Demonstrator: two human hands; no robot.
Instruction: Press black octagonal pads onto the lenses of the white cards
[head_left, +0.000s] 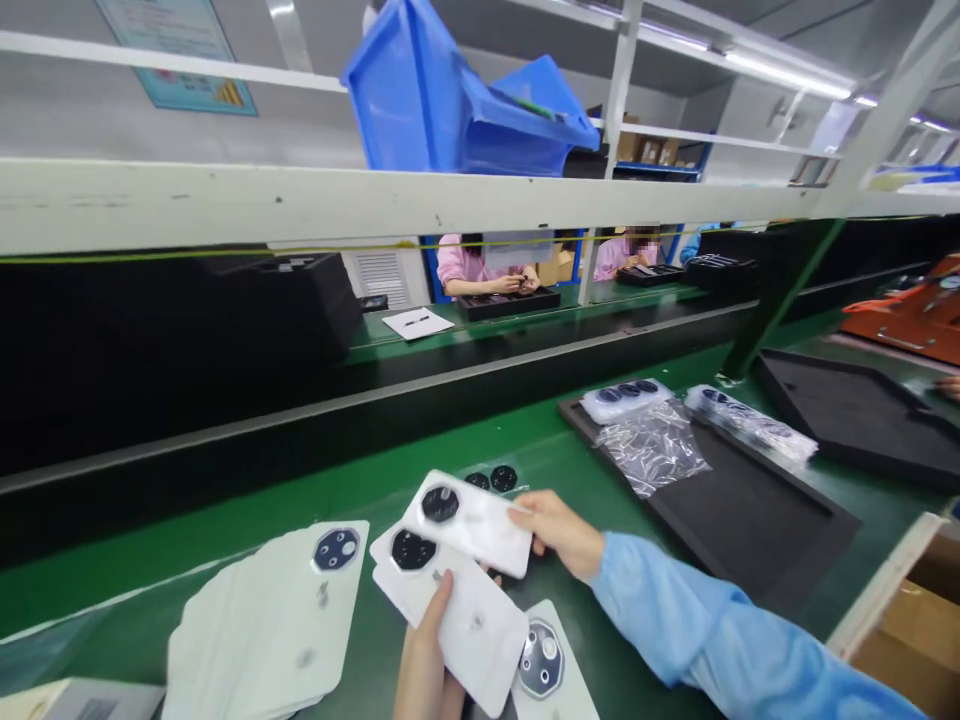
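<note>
My left hand (424, 655) grips a white phone back cover (457, 620) with a dark octagonal camera hole, thumb lying on its face. My right hand (559, 530), in a light blue sleeve, pinches a second white cover (480, 525) by its right end, and this cover overlaps the top of the first. A fanned stack of white covers (262, 620) lies on the green bench at the left. Another cover with a fitted lens ring (551, 665) lies under my hands. Two small black round lens pieces (493, 479) rest just behind the held covers.
A black foam tray (750, 510) at the right carries clear plastic bags (652, 445) and wrapped lens strips (750, 425). Another black tray (855, 410) lies further right. A dark conveyor belt (375, 390) runs across. Two people in pink work opposite. Blue bins (457, 100) sit overhead. A cardboard box (915, 620) stands at the lower right.
</note>
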